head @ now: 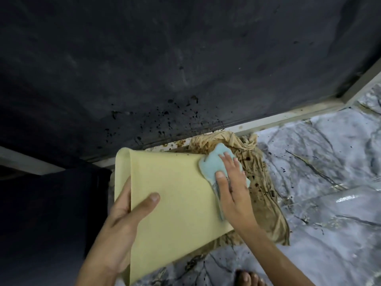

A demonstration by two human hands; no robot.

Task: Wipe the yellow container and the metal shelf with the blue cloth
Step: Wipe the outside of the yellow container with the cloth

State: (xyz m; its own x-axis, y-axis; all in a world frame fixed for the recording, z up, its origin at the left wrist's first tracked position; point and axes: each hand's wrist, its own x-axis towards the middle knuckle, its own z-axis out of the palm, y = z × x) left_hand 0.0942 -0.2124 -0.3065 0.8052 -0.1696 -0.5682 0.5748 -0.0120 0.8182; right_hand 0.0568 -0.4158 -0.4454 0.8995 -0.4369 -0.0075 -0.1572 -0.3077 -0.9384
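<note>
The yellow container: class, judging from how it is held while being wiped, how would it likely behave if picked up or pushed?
The yellow container probably is stiff: its flat face stays unbent under the right hand pressing the blue cloth. It seems light, since the left hand steadies it alone by one edge. Its smooth surface might slip in a loose grip.

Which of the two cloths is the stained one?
The crumpled tan cloth lying under the yellow container; the blue cloth under the right hand looks clean.
</note>
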